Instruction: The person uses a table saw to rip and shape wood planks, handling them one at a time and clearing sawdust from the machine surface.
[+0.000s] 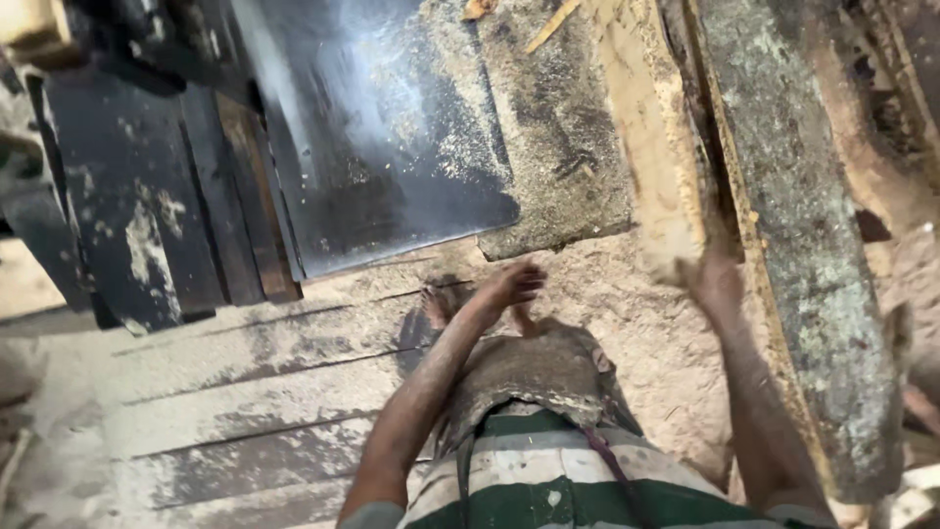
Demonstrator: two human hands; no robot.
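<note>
The right hand (713,279), blurred, touches the near end of a pale rough-sawn plank (651,147) that runs off toward 12 o'clock; its grip cannot be told. The left hand (509,286) hangs loosely open over the sawdust-covered floor (294,392), at 9 o'clock from the plank's end.

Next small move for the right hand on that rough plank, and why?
Probably close the right hand firmly on the pale plank end before shifting it. The hand sits at the plank's near end, blurred, so its grasp is unclear; the left hand hangs free over the sawdust-covered floor, open.
</note>
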